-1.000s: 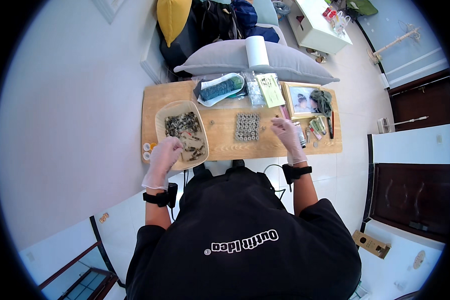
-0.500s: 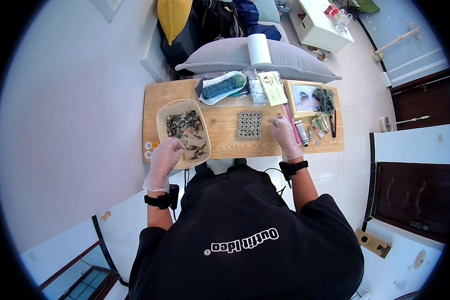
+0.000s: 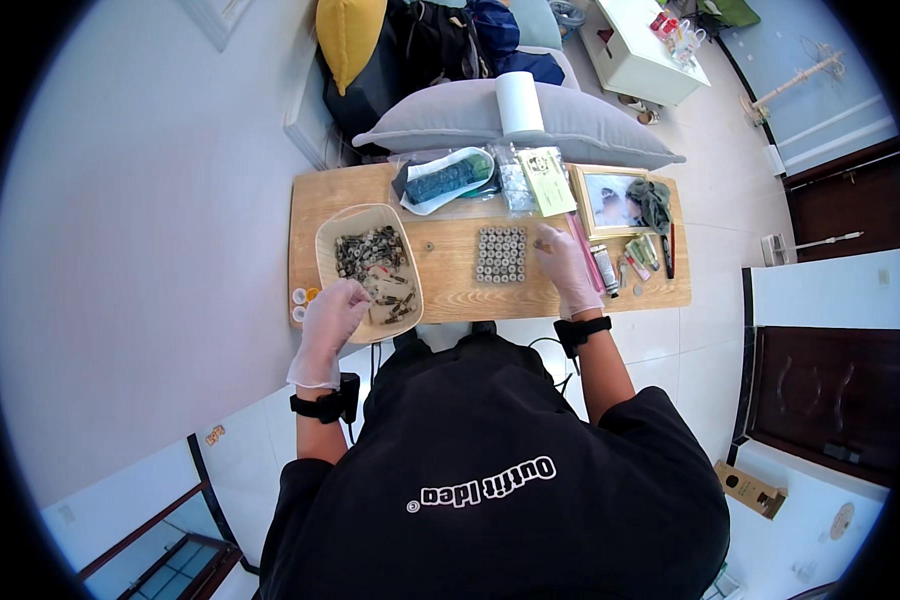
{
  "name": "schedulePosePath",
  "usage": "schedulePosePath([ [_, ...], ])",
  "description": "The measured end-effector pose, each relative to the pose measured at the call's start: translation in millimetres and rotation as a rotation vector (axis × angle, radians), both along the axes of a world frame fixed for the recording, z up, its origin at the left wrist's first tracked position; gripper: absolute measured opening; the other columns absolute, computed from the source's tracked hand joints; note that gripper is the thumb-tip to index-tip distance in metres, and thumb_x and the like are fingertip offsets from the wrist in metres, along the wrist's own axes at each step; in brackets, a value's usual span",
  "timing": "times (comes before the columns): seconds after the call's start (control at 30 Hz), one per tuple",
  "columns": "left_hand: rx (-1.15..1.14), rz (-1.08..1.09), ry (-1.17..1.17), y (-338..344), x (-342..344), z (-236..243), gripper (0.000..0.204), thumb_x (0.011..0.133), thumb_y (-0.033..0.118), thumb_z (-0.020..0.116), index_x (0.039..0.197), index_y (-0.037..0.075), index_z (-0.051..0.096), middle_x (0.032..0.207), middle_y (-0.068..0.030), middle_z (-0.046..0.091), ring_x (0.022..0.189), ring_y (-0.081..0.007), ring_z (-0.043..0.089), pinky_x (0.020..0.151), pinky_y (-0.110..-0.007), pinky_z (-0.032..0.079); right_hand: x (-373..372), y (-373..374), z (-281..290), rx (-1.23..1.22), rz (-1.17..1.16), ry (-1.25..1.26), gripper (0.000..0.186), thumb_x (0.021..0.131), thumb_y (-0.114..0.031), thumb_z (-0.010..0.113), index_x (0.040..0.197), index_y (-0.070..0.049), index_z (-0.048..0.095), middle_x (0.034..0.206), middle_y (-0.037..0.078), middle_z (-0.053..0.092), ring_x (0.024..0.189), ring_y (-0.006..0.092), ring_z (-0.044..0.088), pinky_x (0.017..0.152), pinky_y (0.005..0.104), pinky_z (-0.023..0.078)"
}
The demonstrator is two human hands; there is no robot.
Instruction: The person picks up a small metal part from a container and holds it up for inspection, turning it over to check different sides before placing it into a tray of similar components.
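Observation:
Gloved in translucent pink, my left hand is at the lower-left rim of the cream plastic basket, fingertips curled inside it; what they hold is unclear. The basket holds a heap of small dark metal parts. My right hand has its fingers bent together at the right edge of a square block of small grey round pieces in rows; anything between the fingertips is too small to make out. A single grey round piece lies on the wooden table between basket and block.
Bagged items, a framed picture, a grey cloth, a tube and pens line the back and right. Small caps lie left of the basket, near the wall. A grey cushion with a white roll is behind.
My right hand has shifted left, closer to the block of round pieces. My left hand stays at the basket with little visible change.

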State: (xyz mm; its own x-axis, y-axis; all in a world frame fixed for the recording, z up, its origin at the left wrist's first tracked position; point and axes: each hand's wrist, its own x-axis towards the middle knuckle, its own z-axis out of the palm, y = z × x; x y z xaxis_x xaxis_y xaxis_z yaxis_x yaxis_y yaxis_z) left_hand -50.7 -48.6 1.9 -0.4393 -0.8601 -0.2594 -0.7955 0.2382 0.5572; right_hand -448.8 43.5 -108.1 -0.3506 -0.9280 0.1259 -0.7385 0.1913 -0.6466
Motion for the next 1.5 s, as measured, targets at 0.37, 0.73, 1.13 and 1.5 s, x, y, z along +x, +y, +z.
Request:
schedulePosePath([
  [0.37, 0.017, 0.076, 0.048, 3, -2, 11, 0.011, 0.080, 0.015, 0.068, 0.089, 0.009, 0.067, 0.088, -0.0097, 0.066, 0.085, -0.0282, 0.065, 0.074, -0.037, 0.050, 1, -20, -13, -0.066, -0.069, -0.007, 0.018, 0.079, -0.012, 0.070, 0.093, -0.002, 0.070, 0.091, 0.019, 0.066, 0.085, 0.0347, 0.065, 0.076, 0.0402, 0.052],
  [0.73, 0.041, 0.200, 0.595, 12, -23, 52, 0.010, 0.084, 0.002, 0.068, 0.094, 0.003, 0.068, 0.087, -0.0015, 0.066, 0.082, -0.0084, 0.059, 0.077, -0.024, 0.048, 34, -8, 53, -0.164, 0.031, -0.173, 0.036, 0.074, -0.001, 0.074, 0.110, -0.004, 0.069, 0.097, 0.011, 0.068, 0.085, 0.0206, 0.066, 0.077, 0.0325, 0.053],
  [1.13, 0.144, 0.007, 0.966, 25, -77, 57, 0.009, 0.083, -0.001, 0.068, 0.090, 0.004, 0.066, 0.092, -0.0029, 0.067, 0.087, -0.0105, 0.062, 0.081, -0.026, 0.049, 135, -7, 178, -0.086, 0.443, -0.767, 0.030, 0.081, -0.008, 0.076, 0.110, -0.003, 0.069, 0.095, 0.006, 0.069, 0.082, 0.0117, 0.064, 0.077, 0.0264, 0.051],
  [1.5, -0.041, 0.007, 0.897, 34, -93, 60, 0.019, 0.081, -0.002, 0.069, 0.099, 0.004, 0.065, 0.097, -0.0050, 0.068, 0.086, -0.0126, 0.064, 0.081, -0.027, 0.050, 116, 3, 153, -0.167, 0.275, -0.975, 0.023, 0.086, -0.003, 0.069, 0.108, -0.002, 0.067, 0.099, 0.001, 0.067, 0.088, 0.0085, 0.063, 0.080, 0.0244, 0.051],
])
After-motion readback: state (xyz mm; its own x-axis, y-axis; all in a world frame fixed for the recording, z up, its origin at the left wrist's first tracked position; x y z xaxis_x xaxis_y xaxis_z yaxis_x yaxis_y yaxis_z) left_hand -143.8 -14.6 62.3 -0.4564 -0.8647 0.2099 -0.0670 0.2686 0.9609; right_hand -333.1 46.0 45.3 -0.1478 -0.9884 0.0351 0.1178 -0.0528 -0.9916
